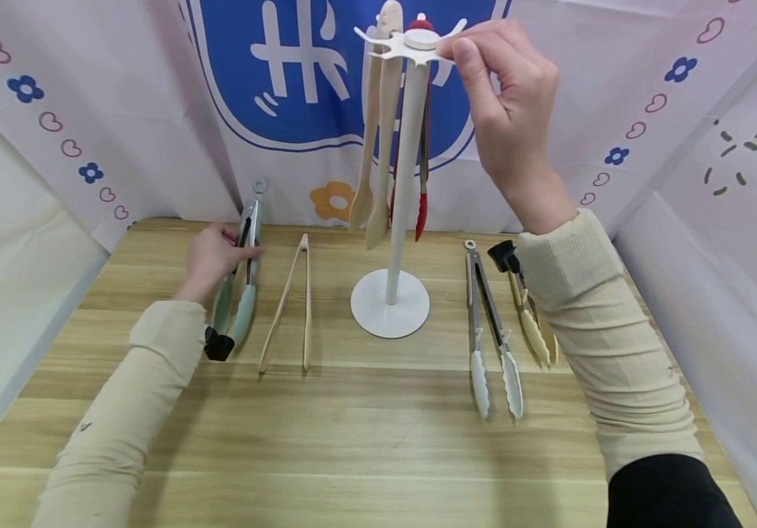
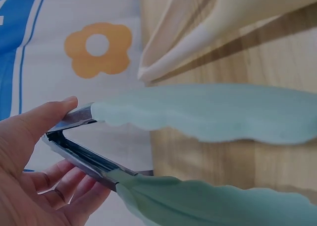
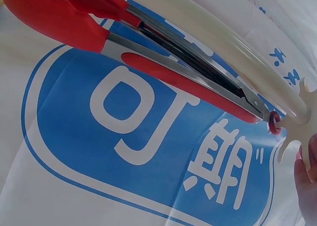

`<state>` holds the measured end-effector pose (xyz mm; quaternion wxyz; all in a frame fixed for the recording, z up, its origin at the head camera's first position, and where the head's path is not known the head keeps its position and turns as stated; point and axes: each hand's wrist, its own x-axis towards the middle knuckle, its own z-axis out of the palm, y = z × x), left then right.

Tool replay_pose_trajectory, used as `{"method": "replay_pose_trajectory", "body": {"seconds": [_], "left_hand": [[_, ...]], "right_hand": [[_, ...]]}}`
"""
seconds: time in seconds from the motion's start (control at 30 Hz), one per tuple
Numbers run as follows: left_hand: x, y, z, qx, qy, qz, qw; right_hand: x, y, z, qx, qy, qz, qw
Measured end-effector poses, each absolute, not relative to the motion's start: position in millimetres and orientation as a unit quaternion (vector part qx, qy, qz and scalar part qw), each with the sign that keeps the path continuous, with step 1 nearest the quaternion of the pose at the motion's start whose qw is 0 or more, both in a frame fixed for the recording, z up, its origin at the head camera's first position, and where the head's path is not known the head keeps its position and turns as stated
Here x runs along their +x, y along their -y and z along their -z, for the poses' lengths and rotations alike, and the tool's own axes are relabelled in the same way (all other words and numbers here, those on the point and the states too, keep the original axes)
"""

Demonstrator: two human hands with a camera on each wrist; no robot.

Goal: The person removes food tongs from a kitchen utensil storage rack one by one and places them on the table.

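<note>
- Cream sleeves (image 1: 623,352) are lying nearest my camera, one on either side, as I am looking down from afar on the desk (image 1: 352,455).
- At the far left, green tongs (image 1: 244,315) are pointing their hinge at the backdrop and their tips toward me; whether those tips are touching the wood, I am not able to tell.
- Wooden tongs (image 1: 307,308) are lying just beside them.
- My left hand (image 1: 213,257) is holding the green tongs by the bare metal, thumb on one arm, fingers on the other, with the arms standing partly spread.
- My right hand (image 1: 517,95) is pinching the top of the white rack (image 1: 405,183), where beige tongs (image 1: 387,103) and red tongs (image 3: 183,83) are hanging.
- I am judging the green tongs light, stiff and springy, the metal probably slick, the green heads grippier.
- I am favouring a hold close to the hinge, squeezing the arms narrow and leaving the end ring free.
- I am suspecting the slim rack of tipping easily, so steadying its top is helping.
</note>
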<state>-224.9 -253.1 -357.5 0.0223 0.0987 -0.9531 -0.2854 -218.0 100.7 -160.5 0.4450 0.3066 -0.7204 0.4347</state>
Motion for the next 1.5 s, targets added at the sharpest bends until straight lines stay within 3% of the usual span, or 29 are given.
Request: {"method": "replay_pose_trajectory", "body": {"seconds": [0.63,1.2,1.5], "left_hand": [[-230,258,380,0.112,0.959,0.259,-0.028],[-224,254,382,0.117,0.956,0.246,-0.11],[-225,248,384,0.11,0.96,0.227,-0.118]], "right_hand": [[-218,-101,161,0.309,0.719,-0.435,0.445],[-220,-99,161,0.314,0.71,-0.442,0.449],[-220,-100,162,0.311,0.71,-0.445,0.45]]}}
